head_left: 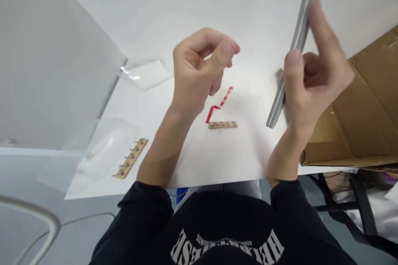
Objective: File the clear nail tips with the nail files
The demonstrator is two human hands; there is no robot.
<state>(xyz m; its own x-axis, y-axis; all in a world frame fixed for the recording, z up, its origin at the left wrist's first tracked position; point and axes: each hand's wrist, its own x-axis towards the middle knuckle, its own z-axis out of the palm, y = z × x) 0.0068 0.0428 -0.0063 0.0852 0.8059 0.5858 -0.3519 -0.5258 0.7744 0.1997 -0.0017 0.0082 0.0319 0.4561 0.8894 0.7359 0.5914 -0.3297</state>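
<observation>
Above the white table [224, 157]: one grey slab [298, 37], pinched in my right hand [317, 70]; my left hand [199, 64], curled closed, nothing visible inside. Step, seemingly: slab handling; next move calls for steady pinching.

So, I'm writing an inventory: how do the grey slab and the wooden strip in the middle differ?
The grey slab is held tilted in the right hand; the wooden strip lies on the table. The grey slab has a pale line along its edge; the wooden strip bears a row of small pieces. Both look long and narrow here.
</observation>
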